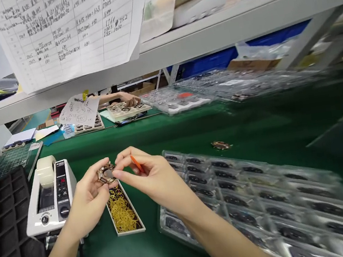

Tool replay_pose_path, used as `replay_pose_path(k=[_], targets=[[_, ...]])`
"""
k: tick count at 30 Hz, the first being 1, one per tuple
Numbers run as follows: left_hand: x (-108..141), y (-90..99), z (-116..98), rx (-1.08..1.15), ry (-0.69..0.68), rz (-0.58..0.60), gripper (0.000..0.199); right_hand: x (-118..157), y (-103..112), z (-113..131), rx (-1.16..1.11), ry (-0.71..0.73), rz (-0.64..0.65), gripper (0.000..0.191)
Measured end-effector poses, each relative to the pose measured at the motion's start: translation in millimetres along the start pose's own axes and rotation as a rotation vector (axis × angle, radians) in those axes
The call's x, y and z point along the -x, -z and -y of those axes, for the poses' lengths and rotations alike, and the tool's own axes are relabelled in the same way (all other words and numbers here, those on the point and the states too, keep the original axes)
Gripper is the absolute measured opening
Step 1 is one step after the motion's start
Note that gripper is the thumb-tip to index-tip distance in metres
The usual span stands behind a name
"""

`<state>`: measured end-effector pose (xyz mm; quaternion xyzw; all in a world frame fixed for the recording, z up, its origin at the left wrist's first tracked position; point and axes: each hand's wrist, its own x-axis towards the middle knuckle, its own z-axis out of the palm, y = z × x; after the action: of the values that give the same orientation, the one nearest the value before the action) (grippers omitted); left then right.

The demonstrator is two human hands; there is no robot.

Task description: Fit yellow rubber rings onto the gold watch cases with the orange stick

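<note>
from the left: a black foam tray with gold parts, an electric tape dispenser, then the left hand pinching a bronze ring-shaped part, held between both hands. the right hand grips it too (an orange stick pokes from its fingers). below sits a box of yellow rubber bands; a clear plastic tray lies rightmost.

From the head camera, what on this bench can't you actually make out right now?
Head view only:
The orange item in the right hand: mostly hidden by the fingers, so its kind is unclear.
The bronze-coloured ring part in the left hand: partly covered by fingers of both hands.
The clear trays: blurred, cut off by the right and bottom edges.
The handwritten sheet: cut off by the top edge, writing too small.
</note>
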<state>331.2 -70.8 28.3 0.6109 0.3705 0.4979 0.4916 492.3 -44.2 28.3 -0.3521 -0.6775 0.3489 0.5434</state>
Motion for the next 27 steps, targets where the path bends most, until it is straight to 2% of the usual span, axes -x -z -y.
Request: replay_pose_path(k=[16, 22, 27], targets=[[0.0, -2.1, 13.1, -0.137, -0.082, -0.014, 0.044, -0.5, -10.3, -3.7, 0.186, 0.071, -0.087, 0.013], [-0.5, -2.5, 16.6, -0.073, -0.110, -0.022, 0.040, -1.3, -6.3, -6.3, 0.207, 0.145, -0.026, 0.013], [-0.5, -3.3, 17.7, -0.084, -0.122, -0.005, 0.039, -2.5, -2.4, -5.0, 0.237, 0.129, 0.004, 0.014]])
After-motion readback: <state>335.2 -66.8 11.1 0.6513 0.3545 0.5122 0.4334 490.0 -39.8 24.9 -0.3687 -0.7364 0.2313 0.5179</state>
